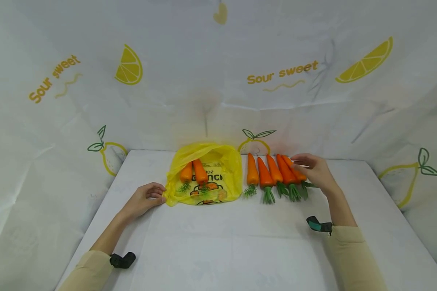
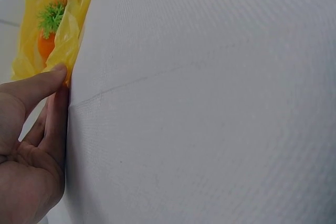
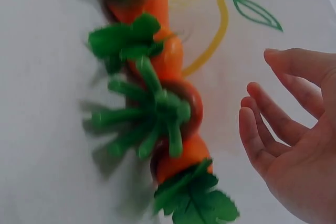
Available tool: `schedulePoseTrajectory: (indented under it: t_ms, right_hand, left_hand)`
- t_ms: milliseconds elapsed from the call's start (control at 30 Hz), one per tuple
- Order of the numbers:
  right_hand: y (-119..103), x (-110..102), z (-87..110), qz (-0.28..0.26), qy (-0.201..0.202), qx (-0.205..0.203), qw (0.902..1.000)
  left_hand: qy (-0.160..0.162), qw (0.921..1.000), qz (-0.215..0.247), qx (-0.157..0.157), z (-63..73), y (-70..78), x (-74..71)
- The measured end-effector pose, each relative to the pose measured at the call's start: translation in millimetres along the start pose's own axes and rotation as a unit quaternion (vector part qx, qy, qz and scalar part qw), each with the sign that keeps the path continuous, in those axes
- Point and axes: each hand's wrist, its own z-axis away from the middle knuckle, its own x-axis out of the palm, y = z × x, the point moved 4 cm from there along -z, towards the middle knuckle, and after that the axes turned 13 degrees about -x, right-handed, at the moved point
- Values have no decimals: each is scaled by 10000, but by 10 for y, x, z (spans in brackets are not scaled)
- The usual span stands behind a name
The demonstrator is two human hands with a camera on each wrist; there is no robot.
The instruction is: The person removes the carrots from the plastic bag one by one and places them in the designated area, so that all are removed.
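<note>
A yellow plastic bag lies flat on the table, its opening toward the back. Two orange toy carrots with feathery green tops show inside its mouth. My left hand pinches the bag's left corner between thumb and fingers, also plain in the left wrist view. To the right of the bag, several toy carrots lie side by side, green tops toward me. By the rightmost carrot is my right hand; in the right wrist view its fingers are parted and relaxed, with nothing between them.
The white table is covered with a cloth and meets a white backdrop printed with lemons and lettering. Black wrist cameras sit on the left wrist and right wrist.
</note>
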Motion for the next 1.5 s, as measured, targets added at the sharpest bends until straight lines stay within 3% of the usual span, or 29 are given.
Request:
schedulePoseTrajectory:
  t_ms: [300,500,700,933,1500]
  right_hand:
    - [-435,256,-123,-229,-369,-448,9981]
    - [-720,379,-218,-309,-380,-963,9941]
    - [-893,551,-320,-713,-523,-1402,9862]
    - [-1042,734,-416,-679,-860,-1669,9799]
    - [-1198,1279,-519,-818,-1374,-1494,9758]
  left_hand:
    - [0,10000,-20,-35,3,6,2]
    - [-5,10000,-59,-39,3,25,-4]
    - [-41,10000,14,-61,5,14,-1]
    - [-32,10000,13,-15,-4,4,-1]
    - [-11,10000,-35,16,-11,1,-2]
